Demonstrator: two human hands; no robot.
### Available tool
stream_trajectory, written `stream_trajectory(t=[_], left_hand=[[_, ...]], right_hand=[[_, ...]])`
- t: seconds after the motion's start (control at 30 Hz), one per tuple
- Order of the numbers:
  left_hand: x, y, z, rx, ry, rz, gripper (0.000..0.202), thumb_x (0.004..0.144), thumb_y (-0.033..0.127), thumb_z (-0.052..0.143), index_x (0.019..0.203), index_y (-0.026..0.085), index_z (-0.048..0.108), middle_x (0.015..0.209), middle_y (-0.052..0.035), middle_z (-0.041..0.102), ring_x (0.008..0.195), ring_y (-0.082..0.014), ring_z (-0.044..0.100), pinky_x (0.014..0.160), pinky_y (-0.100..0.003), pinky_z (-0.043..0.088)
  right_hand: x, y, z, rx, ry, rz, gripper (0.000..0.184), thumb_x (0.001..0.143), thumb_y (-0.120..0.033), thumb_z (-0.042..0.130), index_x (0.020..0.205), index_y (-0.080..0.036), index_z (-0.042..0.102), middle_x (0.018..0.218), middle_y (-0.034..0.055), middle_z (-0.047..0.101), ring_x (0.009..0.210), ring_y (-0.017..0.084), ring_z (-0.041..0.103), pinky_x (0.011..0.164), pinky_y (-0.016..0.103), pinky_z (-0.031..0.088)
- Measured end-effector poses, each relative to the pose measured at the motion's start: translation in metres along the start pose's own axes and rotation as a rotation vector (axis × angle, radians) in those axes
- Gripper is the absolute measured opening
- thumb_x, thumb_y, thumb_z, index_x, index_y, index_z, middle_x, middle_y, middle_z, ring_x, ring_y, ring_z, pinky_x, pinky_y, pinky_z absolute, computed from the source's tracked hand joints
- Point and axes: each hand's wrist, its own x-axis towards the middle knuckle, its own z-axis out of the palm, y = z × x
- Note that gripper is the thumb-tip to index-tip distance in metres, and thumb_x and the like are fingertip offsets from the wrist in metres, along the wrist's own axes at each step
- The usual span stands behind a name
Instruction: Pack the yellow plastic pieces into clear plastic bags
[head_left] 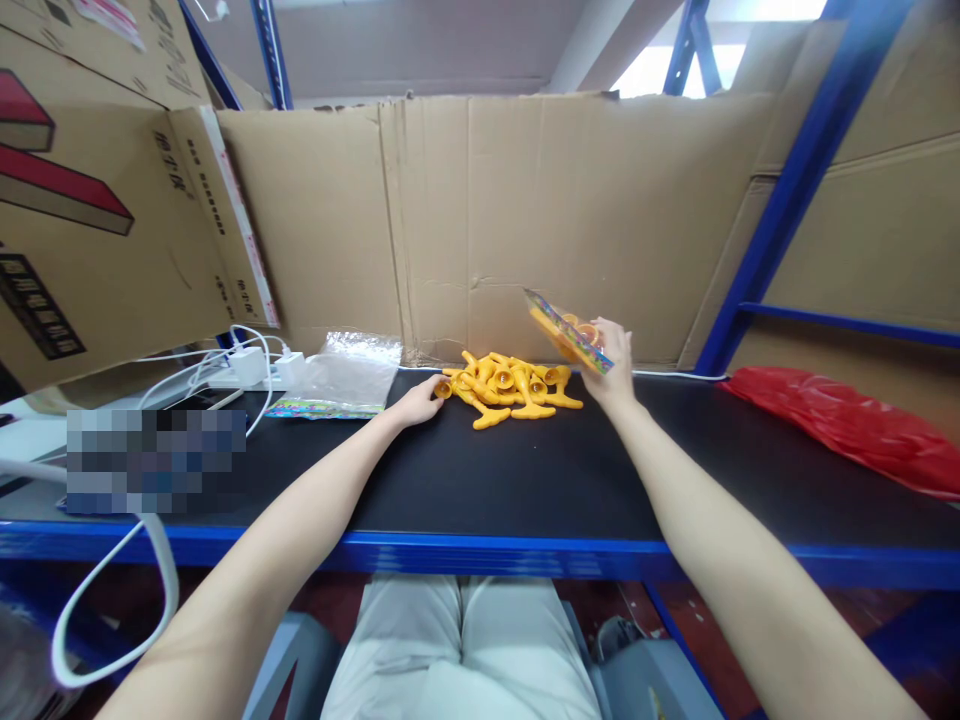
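A heap of yellow plastic pieces (504, 382), with cup-like round ends and curved arms, lies on the black tabletop before me. My left hand (421, 402) is at the heap's left edge, its fingers closed around the round end of one yellow piece (443, 389). Raised above the right side of the heap, my right hand (613, 368) grips a clear bag (571, 335) with a colourful printed strip and yellow pieces inside. The bag is tilted. Left of the heap lie flat clear bags (349, 372) with similar printed strips.
Cardboard sheets (525, 220) wall off the back, and a large printed box (112, 200) leans in at the left. White chargers and cables (251, 365) sit behind a pixelated patch. A red plastic bag (840, 420) lies right. The table's blue edge (495, 552) crosses in front.
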Motion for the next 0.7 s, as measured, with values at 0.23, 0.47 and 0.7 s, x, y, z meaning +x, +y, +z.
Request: stream_trajectory(t=[0.23, 0.47, 0.7], left_hand=[[0.0, 0.0, 0.0, 0.006, -0.001, 0.014, 0.045, 0.077, 0.018, 0.048, 0.121, 0.02, 0.044, 0.121, -0.0068, 0.056, 0.11, -0.0205, 0.053, 0.097, -0.034, 0.038], [0.002, -0.004, 0.0, 0.001, -0.004, 0.027, 0.043, 0.077, 0.018, 0.047, 0.12, 0.019, 0.045, 0.121, -0.0081, 0.056, 0.11, -0.0216, 0.053, 0.097, -0.035, 0.038], [0.004, -0.004, 0.0, -0.013, -0.01, 0.037, 0.038, 0.079, 0.019, 0.046, 0.117, 0.018, 0.048, 0.118, -0.0083, 0.057, 0.11, -0.021, 0.053, 0.097, -0.034, 0.037]], right_hand=[[-0.008, -0.022, 0.041, 0.297, -0.104, -0.181, 0.029, 0.083, -0.024, 0.039, 0.109, -0.023, 0.052, 0.128, 0.007, 0.046, 0.127, 0.023, 0.031, 0.105, 0.051, 0.001], [-0.007, -0.018, 0.047, 0.388, -0.148, -0.096, 0.024, 0.086, -0.027, 0.038, 0.102, -0.02, 0.054, 0.113, 0.0081, 0.055, 0.111, 0.021, 0.045, 0.101, 0.044, 0.024], [-0.011, -0.031, 0.039, 0.381, 0.036, -0.165, 0.022, 0.083, -0.024, 0.044, 0.104, -0.021, 0.049, 0.127, 0.0094, 0.043, 0.122, 0.018, 0.035, 0.101, 0.033, 0.028]])
